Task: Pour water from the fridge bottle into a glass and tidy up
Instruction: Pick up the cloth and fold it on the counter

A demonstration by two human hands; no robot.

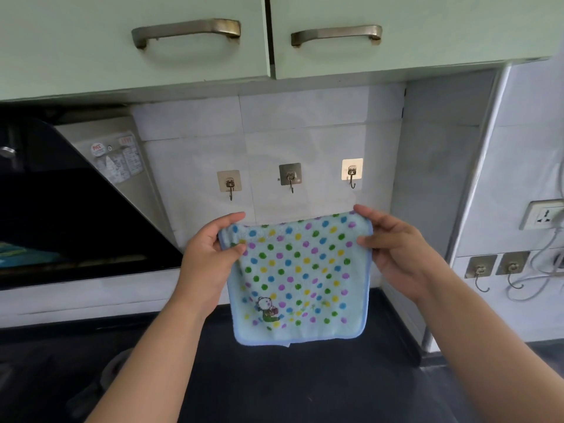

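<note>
A light blue towel [300, 279] with coloured dots and a small bear picture hangs spread out in front of the tiled wall. My left hand [210, 254] pinches its upper left corner. My right hand [393, 248] pinches its upper right corner. The towel's top edge is just below three adhesive wall hooks: the left hook [229, 185], the middle hook [290, 178] and the right hook [352, 173]. All three hooks are bare. No bottle or glass is in view.
Pale green cupboards [195, 53] with metal handles hang overhead. A black range hood [70, 209] juts out at the left. The dark counter [274, 380] lies below. At the right are a wall socket [544, 214], cables and two more hooks [497, 267].
</note>
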